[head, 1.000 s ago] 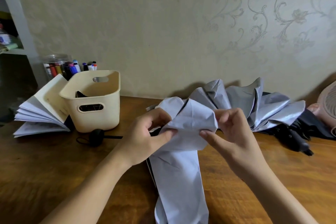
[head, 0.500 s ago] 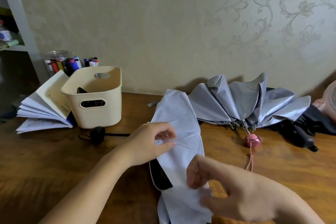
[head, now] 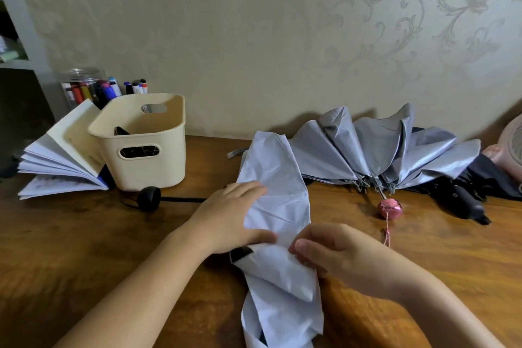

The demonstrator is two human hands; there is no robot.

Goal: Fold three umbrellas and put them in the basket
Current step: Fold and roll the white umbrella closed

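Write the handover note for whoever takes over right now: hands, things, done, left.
Left hand presses flat on the white umbrella; right hand pinches its cloth. It lies on the table, unrolled.
Silver umbrella fanned out by the wall; black umbrella at its right. Basket back left, something dark inside.
Done: none of the three folded or in the basket.
Left: fold the white, silver and black, basket all three.

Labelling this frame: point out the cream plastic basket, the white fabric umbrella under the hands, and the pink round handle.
Cream plastic basket (head: pixel 147 174), head view, front wall.
White fabric umbrella (head: pixel 271 158), head view, upper canopy.
Pink round handle (head: pixel 390 208), head view, knob's middle.
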